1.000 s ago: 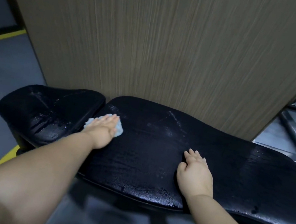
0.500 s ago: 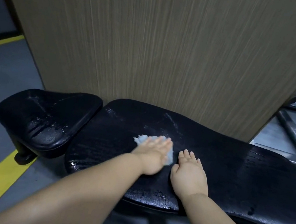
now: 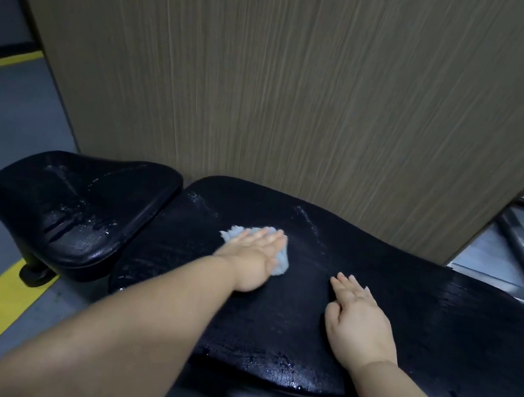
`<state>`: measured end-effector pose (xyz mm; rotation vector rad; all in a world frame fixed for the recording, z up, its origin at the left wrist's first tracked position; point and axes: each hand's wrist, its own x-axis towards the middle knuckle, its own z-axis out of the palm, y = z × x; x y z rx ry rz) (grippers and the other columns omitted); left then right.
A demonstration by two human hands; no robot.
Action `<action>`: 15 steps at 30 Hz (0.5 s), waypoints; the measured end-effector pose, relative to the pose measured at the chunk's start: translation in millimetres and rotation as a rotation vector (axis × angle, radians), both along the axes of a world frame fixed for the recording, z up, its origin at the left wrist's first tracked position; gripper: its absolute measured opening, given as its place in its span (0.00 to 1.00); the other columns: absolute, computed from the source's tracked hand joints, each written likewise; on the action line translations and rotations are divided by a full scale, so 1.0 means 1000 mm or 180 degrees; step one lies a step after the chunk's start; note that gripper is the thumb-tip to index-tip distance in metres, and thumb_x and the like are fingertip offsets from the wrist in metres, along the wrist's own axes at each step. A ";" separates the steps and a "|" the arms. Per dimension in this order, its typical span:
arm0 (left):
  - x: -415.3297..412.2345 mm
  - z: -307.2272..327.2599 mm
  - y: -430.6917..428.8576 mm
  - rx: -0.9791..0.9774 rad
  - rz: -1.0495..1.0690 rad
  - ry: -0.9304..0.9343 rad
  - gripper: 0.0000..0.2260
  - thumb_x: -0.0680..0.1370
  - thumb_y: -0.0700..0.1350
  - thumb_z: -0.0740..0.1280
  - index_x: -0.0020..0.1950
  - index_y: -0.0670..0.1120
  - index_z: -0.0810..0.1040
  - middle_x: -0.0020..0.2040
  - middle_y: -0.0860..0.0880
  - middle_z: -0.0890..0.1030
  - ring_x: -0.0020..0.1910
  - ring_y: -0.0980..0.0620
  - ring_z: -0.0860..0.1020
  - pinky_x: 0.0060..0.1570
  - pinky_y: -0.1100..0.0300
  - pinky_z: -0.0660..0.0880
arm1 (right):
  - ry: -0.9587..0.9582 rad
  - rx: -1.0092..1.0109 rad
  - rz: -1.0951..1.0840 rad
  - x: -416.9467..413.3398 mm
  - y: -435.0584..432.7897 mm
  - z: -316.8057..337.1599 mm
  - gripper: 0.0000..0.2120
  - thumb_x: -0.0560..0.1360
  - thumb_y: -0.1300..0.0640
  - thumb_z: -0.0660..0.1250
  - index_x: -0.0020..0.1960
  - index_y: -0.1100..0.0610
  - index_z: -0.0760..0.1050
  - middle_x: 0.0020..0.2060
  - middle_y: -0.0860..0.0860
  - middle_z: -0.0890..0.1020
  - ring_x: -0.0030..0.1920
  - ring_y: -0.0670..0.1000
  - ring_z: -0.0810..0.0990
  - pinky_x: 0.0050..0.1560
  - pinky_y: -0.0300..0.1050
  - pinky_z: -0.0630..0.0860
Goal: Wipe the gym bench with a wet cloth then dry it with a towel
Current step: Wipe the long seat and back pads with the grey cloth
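Head view: the left hand (image 3: pixel 253 258) reaches across from the near left, arm extended, fingers straight and together, palm pressing the pale wet cloth (image 3: pixel 282 264) flat onto the middle of the wet black worktop (image 3: pixel 441 310). The right hand (image 3: pixel 359 325) lies palm-down to its right, near the front edge, fingers slightly spread and holding nothing. The separate seat pad (image 3: pixel 81 215) sits at left.

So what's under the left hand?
A pale cloth, pressed flat on the wet black bench. Only its edges peek out past the left hand; the hand covers its middle.
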<state>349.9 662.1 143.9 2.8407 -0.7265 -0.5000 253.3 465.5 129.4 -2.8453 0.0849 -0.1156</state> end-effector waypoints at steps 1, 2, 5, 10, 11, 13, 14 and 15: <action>0.006 0.001 0.015 0.0022 0.0141 -0.0005 0.24 0.85 0.46 0.46 0.80 0.51 0.42 0.79 0.56 0.41 0.77 0.57 0.39 0.76 0.56 0.38 | -0.0004 0.0011 -0.0008 0.000 0.000 0.000 0.24 0.79 0.57 0.53 0.75 0.54 0.64 0.75 0.47 0.63 0.76 0.43 0.55 0.73 0.35 0.43; 0.012 0.002 0.031 0.0066 0.0288 -0.0014 0.24 0.85 0.46 0.45 0.80 0.50 0.42 0.79 0.55 0.41 0.78 0.56 0.40 0.76 0.56 0.38 | -0.0005 0.0021 -0.0011 0.000 0.000 0.000 0.24 0.79 0.57 0.53 0.75 0.54 0.64 0.75 0.47 0.63 0.76 0.43 0.55 0.73 0.35 0.43; 0.025 0.004 0.080 0.0320 0.0742 -0.0029 0.24 0.85 0.46 0.45 0.80 0.48 0.42 0.80 0.52 0.42 0.78 0.54 0.41 0.75 0.55 0.41 | -0.0009 0.0046 -0.0018 0.000 0.003 -0.001 0.24 0.79 0.56 0.53 0.75 0.54 0.64 0.75 0.47 0.63 0.76 0.44 0.55 0.74 0.36 0.43; 0.029 0.011 0.099 0.0519 0.1376 -0.0060 0.23 0.85 0.45 0.46 0.80 0.47 0.45 0.80 0.51 0.44 0.79 0.51 0.44 0.74 0.53 0.46 | -0.0020 -0.0029 -0.0035 0.001 0.003 0.000 0.24 0.80 0.56 0.52 0.75 0.54 0.63 0.75 0.47 0.62 0.76 0.44 0.54 0.74 0.37 0.43; 0.029 0.013 0.093 0.0545 0.1448 -0.0079 0.23 0.85 0.45 0.46 0.80 0.47 0.46 0.80 0.51 0.45 0.79 0.50 0.45 0.74 0.52 0.47 | -0.0037 -0.0035 -0.0052 0.001 0.003 0.000 0.24 0.79 0.56 0.53 0.75 0.54 0.63 0.75 0.47 0.62 0.76 0.44 0.55 0.74 0.37 0.43; 0.029 0.013 0.077 0.0518 0.1396 -0.0110 0.24 0.84 0.45 0.47 0.80 0.46 0.46 0.80 0.50 0.45 0.79 0.49 0.45 0.74 0.51 0.46 | -0.0033 -0.0053 -0.0075 0.002 0.004 0.000 0.24 0.79 0.55 0.53 0.75 0.54 0.63 0.75 0.47 0.62 0.76 0.44 0.55 0.74 0.37 0.43; 0.029 0.010 0.067 0.0483 0.1252 -0.0129 0.24 0.84 0.44 0.47 0.80 0.47 0.45 0.80 0.50 0.45 0.79 0.49 0.45 0.75 0.51 0.45 | -0.0025 -0.0062 -0.0080 0.003 0.004 0.000 0.24 0.79 0.55 0.53 0.75 0.54 0.63 0.75 0.47 0.62 0.76 0.44 0.54 0.74 0.38 0.43; 0.027 0.007 0.054 0.0426 0.1068 -0.0142 0.25 0.84 0.44 0.48 0.80 0.47 0.44 0.80 0.50 0.44 0.79 0.49 0.44 0.76 0.51 0.44 | -0.0017 -0.0073 -0.0082 0.003 0.005 -0.001 0.24 0.79 0.55 0.52 0.75 0.54 0.62 0.75 0.47 0.62 0.76 0.44 0.54 0.74 0.38 0.43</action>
